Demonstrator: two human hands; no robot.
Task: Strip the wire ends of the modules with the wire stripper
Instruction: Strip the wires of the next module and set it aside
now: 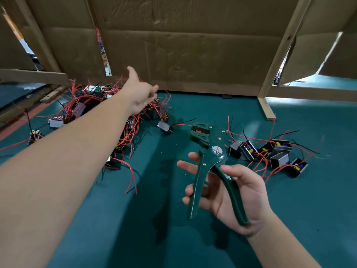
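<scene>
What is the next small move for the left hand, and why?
Probably lower the left hand onto the tangled pile and grip one module: it hovers open above the pile, holding nothing, while the right hand holds the wire stripper, handles spread.

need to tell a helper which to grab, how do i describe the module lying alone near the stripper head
On the teal tabletop, find the gap between the tangle of red-wired modules on the left and the green wire stripper in the right hand. One module lies there, just left of the stripper's head. Unlike its neighbours, it touches no other module.
</scene>
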